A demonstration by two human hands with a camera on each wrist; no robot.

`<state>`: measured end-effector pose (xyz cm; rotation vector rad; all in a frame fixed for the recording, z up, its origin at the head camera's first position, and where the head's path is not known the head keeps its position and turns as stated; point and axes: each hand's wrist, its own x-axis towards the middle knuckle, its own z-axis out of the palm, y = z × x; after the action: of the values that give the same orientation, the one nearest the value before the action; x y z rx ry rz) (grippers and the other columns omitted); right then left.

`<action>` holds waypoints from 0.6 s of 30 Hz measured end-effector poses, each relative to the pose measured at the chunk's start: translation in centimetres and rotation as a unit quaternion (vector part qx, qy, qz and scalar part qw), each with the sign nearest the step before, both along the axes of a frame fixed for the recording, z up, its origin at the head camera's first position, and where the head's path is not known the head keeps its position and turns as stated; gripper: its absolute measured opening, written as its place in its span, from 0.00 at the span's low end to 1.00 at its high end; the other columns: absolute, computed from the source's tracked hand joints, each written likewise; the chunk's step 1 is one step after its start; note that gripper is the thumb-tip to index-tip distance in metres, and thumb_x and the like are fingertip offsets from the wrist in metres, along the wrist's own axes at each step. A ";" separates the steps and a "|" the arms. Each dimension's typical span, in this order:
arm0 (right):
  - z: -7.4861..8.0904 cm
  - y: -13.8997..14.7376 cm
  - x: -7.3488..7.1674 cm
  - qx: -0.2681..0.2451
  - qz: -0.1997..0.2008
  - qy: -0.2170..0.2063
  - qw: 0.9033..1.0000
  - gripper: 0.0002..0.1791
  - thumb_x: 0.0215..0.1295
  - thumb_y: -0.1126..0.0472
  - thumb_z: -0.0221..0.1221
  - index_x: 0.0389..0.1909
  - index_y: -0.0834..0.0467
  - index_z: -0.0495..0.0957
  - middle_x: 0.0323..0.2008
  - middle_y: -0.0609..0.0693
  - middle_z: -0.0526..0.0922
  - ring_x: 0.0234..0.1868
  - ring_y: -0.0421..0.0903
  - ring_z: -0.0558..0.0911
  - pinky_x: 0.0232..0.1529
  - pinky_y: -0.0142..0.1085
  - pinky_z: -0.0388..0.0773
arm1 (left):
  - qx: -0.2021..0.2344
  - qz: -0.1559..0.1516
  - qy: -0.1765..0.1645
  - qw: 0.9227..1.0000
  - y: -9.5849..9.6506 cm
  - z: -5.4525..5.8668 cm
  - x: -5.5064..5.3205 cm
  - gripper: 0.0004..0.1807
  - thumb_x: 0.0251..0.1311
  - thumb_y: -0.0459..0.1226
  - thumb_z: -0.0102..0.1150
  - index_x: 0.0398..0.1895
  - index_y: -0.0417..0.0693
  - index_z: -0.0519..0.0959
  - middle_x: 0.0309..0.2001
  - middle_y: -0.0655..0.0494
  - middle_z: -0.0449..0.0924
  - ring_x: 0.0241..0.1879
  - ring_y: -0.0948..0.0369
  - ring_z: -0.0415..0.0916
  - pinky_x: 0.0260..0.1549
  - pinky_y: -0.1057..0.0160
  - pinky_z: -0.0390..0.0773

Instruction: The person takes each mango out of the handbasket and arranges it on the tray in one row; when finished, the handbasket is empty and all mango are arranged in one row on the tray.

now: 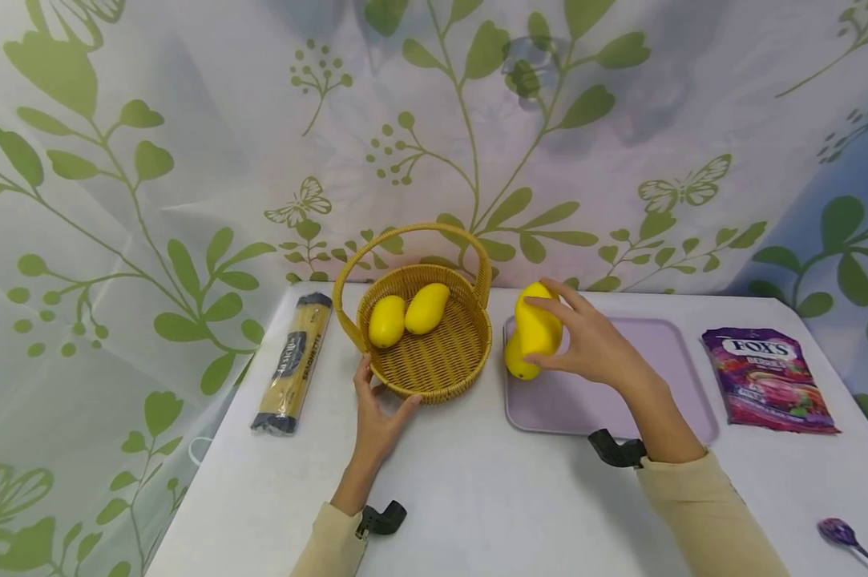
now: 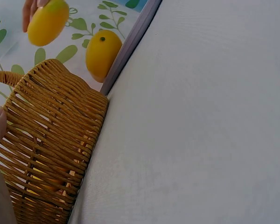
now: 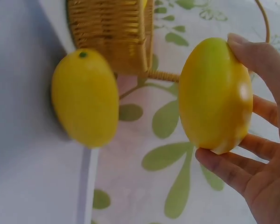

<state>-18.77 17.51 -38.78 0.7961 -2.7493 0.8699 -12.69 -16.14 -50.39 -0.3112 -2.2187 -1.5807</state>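
Note:
In the head view, my right hand (image 1: 595, 344) grips a yellow mango (image 1: 537, 320) between thumb and fingers, lifted off the surface. Just below it, a second mango (image 1: 522, 357) lies at the left side of the lilac tray (image 1: 621, 401), partly covered by the held one. My left hand (image 1: 377, 421) rests on the near-left outside of a woven basket (image 1: 441, 361), thumb and fingers spread against its wall. Inside are two more mangoes, one (image 1: 386, 322) at the left and one (image 1: 427, 308) beside it. The right wrist view shows the held mango (image 3: 215, 95) clearly.
Left of the basket lies a spaghetti packet (image 1: 292, 365). A purple Fox's candy bag (image 1: 769, 381) is right of the tray, and a purple-headed spoon-like item (image 1: 848, 537) lies at the near right. The basket's tall handle (image 1: 412, 230) arches above its rim. A leaf-patterned curtain (image 1: 224, 160) hangs behind the white table.

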 end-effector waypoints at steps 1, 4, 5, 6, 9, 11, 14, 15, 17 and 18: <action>-0.2 0.5 -0.1 0.001 -0.004 -0.004 1.000 0.44 0.46 0.52 0.77 0.66 0.51 0.70 0.75 0.55 0.56 0.68 0.65 0.66 0.58 0.62 0.72 | 0.000 0.000 0.001 1.000 0.0 0.0 0.0 0.53 0.53 0.28 0.69 0.75 0.35 0.44 0.75 0.38 0.46 0.70 0.34 0.51 0.55 0.39 0.66; -1.0 1.7 -0.4 0.004 -0.015 -0.018 1.000 0.44 0.47 0.51 0.76 0.67 0.52 0.69 0.75 0.57 0.56 0.68 0.67 0.65 0.58 0.64 0.70 | -0.001 0.001 0.002 1.000 0.0 -0.1 0.0 0.53 0.53 0.28 0.69 0.75 0.37 0.43 0.75 0.38 0.46 0.70 0.34 0.51 0.55 0.38 0.66; -1.4 2.0 -0.5 0.004 -0.018 -0.023 1.000 0.44 0.47 0.51 0.76 0.67 0.52 0.69 0.75 0.57 0.56 0.68 0.67 0.65 0.58 0.64 0.70 | 0.000 0.001 0.001 1.000 0.0 -0.2 0.0 0.53 0.53 0.28 0.69 0.75 0.37 0.43 0.75 0.38 0.46 0.70 0.34 0.50 0.55 0.38 0.66; -1.7 2.3 -0.6 0.007 -0.020 -0.027 0.999 0.44 0.47 0.51 0.76 0.66 0.53 0.69 0.75 0.58 0.56 0.68 0.68 0.65 0.59 0.65 0.69 | 0.001 0.002 0.001 1.000 0.0 -0.3 0.0 0.53 0.53 0.28 0.69 0.75 0.37 0.44 0.75 0.38 0.46 0.70 0.34 0.50 0.55 0.39 0.66; -2.8 3.2 -0.9 0.013 -0.028 -0.042 0.999 0.44 0.48 0.51 0.76 0.66 0.55 0.69 0.74 0.61 0.56 0.66 0.69 0.66 0.59 0.66 0.67 | 0.006 0.002 -0.002 1.000 -0.1 -0.4 -0.1 0.53 0.53 0.28 0.69 0.75 0.36 0.44 0.75 0.38 0.46 0.70 0.35 0.50 0.55 0.39 0.66; -3.5 3.8 -1.0 0.018 -0.034 -0.057 0.998 0.44 0.48 0.50 0.75 0.67 0.56 0.69 0.74 0.63 0.55 0.66 0.71 0.66 0.59 0.67 0.66 | 0.009 0.000 -0.001 1.000 -0.1 -0.5 -0.1 0.53 0.52 0.28 0.69 0.75 0.34 0.44 0.75 0.36 0.46 0.70 0.34 0.50 0.55 0.38 0.65; -4.6 4.4 -1.1 0.027 -0.043 -0.087 0.995 0.44 0.49 0.49 0.75 0.67 0.55 0.68 0.74 0.64 0.54 0.65 0.72 0.65 0.59 0.68 0.66 | 0.011 0.000 -0.001 1.000 -0.1 -0.5 -0.1 0.52 0.52 0.28 0.69 0.74 0.32 0.44 0.75 0.35 0.46 0.70 0.34 0.50 0.55 0.36 0.65; -4.9 4.6 -1.1 0.030 -0.046 -0.095 0.994 0.44 0.49 0.49 0.75 0.67 0.55 0.68 0.74 0.64 0.54 0.65 0.73 0.65 0.59 0.68 0.65 | 0.011 0.000 -0.001 1.000 -0.1 -0.5 -0.1 0.52 0.52 0.28 0.69 0.74 0.31 0.45 0.74 0.34 0.46 0.70 0.34 0.50 0.55 0.36 0.65; -5.5 4.9 -1.2 0.034 -0.050 -0.109 0.992 0.44 0.49 0.48 0.75 0.67 0.54 0.68 0.74 0.64 0.53 0.65 0.73 0.64 0.59 0.69 0.65 | 0.012 0.000 -0.001 1.000 -0.1 -0.5 -0.2 0.52 0.52 0.29 0.69 0.74 0.30 0.44 0.74 0.33 0.46 0.70 0.34 0.50 0.55 0.35 0.64; -5.8 5.0 -1.2 0.035 -0.051 -0.114 0.992 0.44 0.49 0.49 0.75 0.67 0.54 0.68 0.74 0.64 0.53 0.66 0.73 0.64 0.59 0.69 0.64 | 0.013 0.001 -0.001 1.000 -0.1 -0.5 -0.1 0.52 0.52 0.29 0.69 0.74 0.30 0.44 0.74 0.33 0.46 0.70 0.34 0.50 0.55 0.35 0.64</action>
<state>-20.02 22.53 -44.57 0.5927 -3.0039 0.8990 -12.84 -16.24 -50.90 -0.3005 -2.1978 -1.6091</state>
